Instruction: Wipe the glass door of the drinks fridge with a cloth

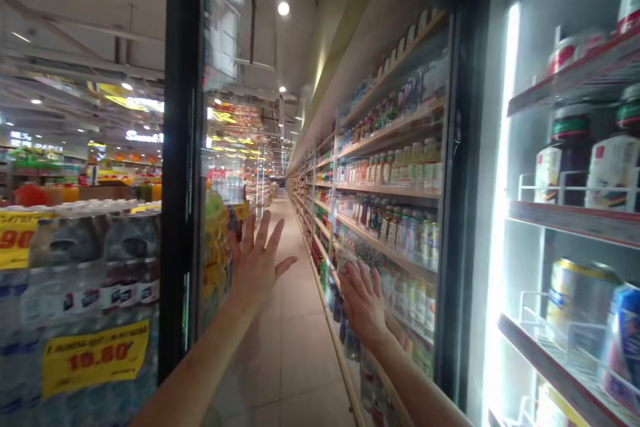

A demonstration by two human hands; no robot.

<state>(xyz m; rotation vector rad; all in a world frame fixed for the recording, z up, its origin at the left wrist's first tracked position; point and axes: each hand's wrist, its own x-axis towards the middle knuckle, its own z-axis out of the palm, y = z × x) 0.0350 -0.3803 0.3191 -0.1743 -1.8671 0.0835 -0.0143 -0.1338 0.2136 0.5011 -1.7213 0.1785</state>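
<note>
Both hands are open. The left hand (257,263) has its fingers spread wide, palm forward, against the glass of the door (310,113), in its lower half and nearer the left frame (177,147). The right hand (363,303) is flat too, fingers together and pointing up, a little lower and nearer the door's right edge; a faint reflection of its arm shows in the glass just beside it. Neither hand grips anything.

The door stands swung out, its dark frame running top to bottom on both sides. Through the glass I see a long tiled aisle (295,320) and store shelves (390,190) packed with bottles running down its right side.

To the right of the door, the lit fridge is open to view: wire-fronted racks (575,220) carry white bottles (613,167) with dark caps, and cans (575,293) sit on the rack below. To the left of the door, water packs (90,260) are stacked, with a yellow price tag (95,357) on the front.
</note>
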